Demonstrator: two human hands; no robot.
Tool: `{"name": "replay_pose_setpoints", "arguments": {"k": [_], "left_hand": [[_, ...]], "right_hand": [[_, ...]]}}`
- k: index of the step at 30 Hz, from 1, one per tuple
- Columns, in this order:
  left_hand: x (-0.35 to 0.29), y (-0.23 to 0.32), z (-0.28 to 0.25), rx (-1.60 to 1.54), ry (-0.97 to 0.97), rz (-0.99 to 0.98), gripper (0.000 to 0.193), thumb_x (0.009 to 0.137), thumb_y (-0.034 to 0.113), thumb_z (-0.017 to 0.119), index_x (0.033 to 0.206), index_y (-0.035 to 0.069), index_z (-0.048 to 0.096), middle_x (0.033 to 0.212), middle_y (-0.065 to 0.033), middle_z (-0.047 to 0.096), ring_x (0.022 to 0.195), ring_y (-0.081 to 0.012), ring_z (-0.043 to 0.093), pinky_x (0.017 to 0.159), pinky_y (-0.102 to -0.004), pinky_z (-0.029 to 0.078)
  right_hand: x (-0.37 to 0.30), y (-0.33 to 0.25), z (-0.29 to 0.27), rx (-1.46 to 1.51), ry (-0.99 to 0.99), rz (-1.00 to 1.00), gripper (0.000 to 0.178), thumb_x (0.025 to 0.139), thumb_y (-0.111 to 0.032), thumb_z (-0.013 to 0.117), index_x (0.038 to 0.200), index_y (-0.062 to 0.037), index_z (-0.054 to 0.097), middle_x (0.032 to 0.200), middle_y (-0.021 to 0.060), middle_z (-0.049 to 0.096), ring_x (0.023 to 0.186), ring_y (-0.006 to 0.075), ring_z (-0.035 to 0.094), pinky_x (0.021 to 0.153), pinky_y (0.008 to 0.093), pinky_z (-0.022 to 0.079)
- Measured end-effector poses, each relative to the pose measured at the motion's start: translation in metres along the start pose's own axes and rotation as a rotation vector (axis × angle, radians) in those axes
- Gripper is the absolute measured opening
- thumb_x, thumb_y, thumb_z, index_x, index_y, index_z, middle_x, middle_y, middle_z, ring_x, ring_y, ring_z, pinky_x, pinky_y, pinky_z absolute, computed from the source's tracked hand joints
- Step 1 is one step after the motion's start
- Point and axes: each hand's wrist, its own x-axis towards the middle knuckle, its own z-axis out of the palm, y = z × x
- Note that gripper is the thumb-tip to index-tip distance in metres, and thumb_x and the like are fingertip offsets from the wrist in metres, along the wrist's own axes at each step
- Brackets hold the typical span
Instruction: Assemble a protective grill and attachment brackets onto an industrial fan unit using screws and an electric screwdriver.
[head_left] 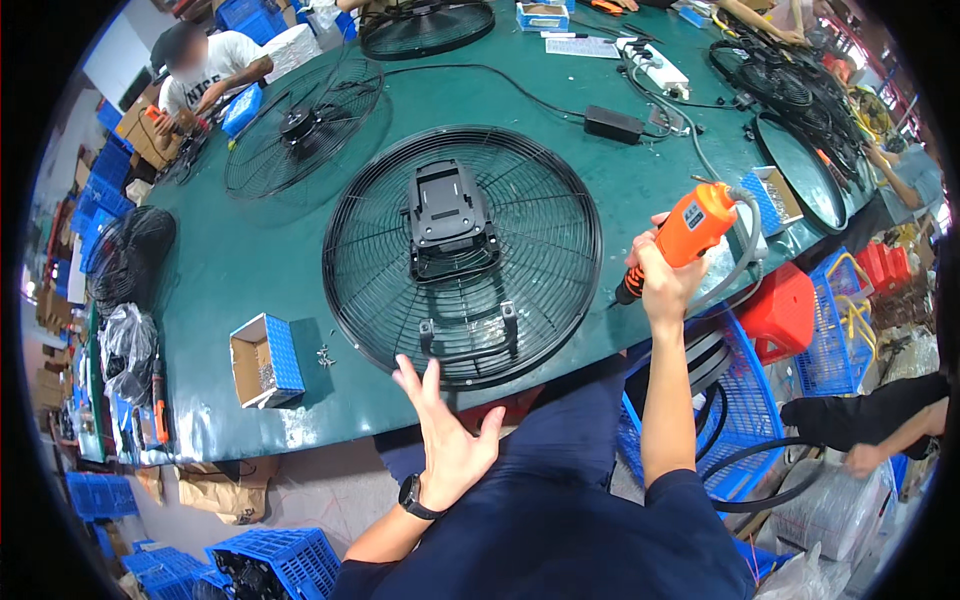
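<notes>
A round black fan [540, 230] with a wire guard lies flat on the green table in front of me. A black motor housing [447, 207] stands up at its middle, and a black handle [470, 345] is fixed near its front rim. My right hand [667, 270] grips an orange electric screwdriver [695, 225], tip pointing down beside the fan's right edge. At the front rim, my left hand [447, 438] is spread with nothing in it; whether its fingertips touch the guard I cannot tell. Small screws [325, 356] lie loose to the left of the fan.
An open blue box of screws [268, 362] stands at the front left; another small box [775, 200] sits at the right. A wire fan guard [300, 120], a black adapter [613, 125] and a power strip [655, 68] lie farther back. Blue crates and a red stool [778, 312] flank the table.
</notes>
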Motion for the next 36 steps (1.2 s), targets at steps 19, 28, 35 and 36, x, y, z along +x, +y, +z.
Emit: {"name": "replay_pose_setpoints", "arguments": {"k": [19,28,35,36], "left_hand": [[0.079,-0.082,-0.067,-0.350,0.068,-0.046,0.023,0.071,0.012,0.056,0.092,0.003,0.054,0.129,-0.0235,0.047,0.130,-0.0335,0.038,0.111,-0.0491,0.019],[0.076,-0.071,-0.044,-0.274,0.084,-0.169,0.072,0.079,0.022,0.065,0.139,0.002,0.031,0.145,-0.0287,0.026,0.141,-0.0356,0.016,0.112,-0.0424,0.018],[0.095,-0.078,-0.058,-0.188,-0.023,-0.059,0.071,0.073,0.010,0.050,0.138,-0.006,0.027,0.145,-0.0278,0.026,0.140,-0.0341,0.020,0.115,-0.0398,0.012],[0.100,-0.086,-0.064,-0.225,0.007,-0.042,0.072,0.070,0.008,0.047,0.138,-0.006,0.028,0.144,-0.0261,0.029,0.139,-0.0323,0.023,0.115,-0.0382,0.014]], "right_hand": [[0.002,-0.001,-0.006,-0.020,-0.071,-0.081,0.023,0.081,0.004,0.054,0.103,0.0057,0.048,0.070,0.0078,0.054,0.055,0.0147,0.054,0.054,0.0284,0.048],[0.008,0.002,-0.019,0.065,-0.055,-0.081,0.025,0.079,0.006,0.054,0.103,0.0078,0.046,0.071,0.0092,0.055,0.055,0.0151,0.054,0.054,0.0292,0.049],[0.005,-0.002,-0.013,-0.004,-0.038,-0.059,0.026,0.078,0.005,0.054,0.103,0.0071,0.047,0.069,0.0091,0.055,0.055,0.0154,0.054,0.054,0.0288,0.048],[0.004,-0.002,-0.009,-0.002,-0.044,-0.062,0.025,0.077,0.006,0.054,0.102,0.0075,0.048,0.068,0.0090,0.056,0.055,0.0149,0.056,0.054,0.0274,0.049]]}}
